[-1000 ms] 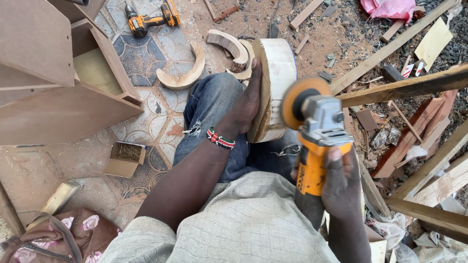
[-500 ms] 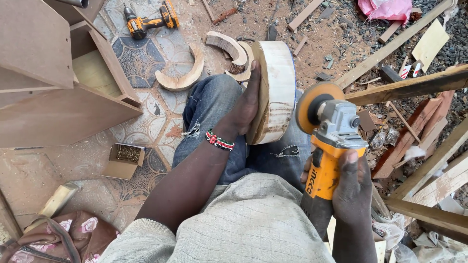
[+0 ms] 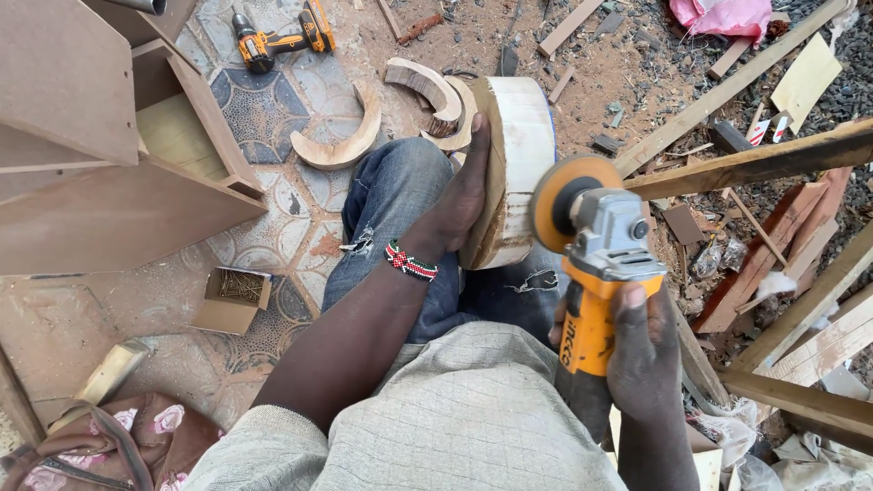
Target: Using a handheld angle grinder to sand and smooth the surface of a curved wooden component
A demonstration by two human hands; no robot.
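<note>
The left hand [image 3: 459, 195] lies flat against the near face of a thick round wooden block [image 3: 511, 168], fingers spread along its edge, propping it upright on its rim across the person's lap, over the jeans [image 3: 400, 195]. A beaded bracelet [image 3: 410, 262] circles that wrist. The right hand [image 3: 644, 350] is wrapped tight around the orange body of an angle grinder [image 3: 596, 273], thumb on top; its orange sanding disc [image 3: 562, 202] stands just to the right of the block's curved rim, so close that contact cannot be told. On the tiled floor [image 3: 273, 236] beyond the knees lie curved wooden offcuts [image 3: 341, 145], and farther left a cordless drill [image 3: 277, 36]. To the left stands an open brown board cabinet [image 3: 109, 182], with a small cardboard box of nails [image 3: 232, 298] near it. Loose timber battens [image 3: 755, 164] and scraps crowd the right side, and a floral bag [image 3: 118, 445] sits at the near left corner.
</note>
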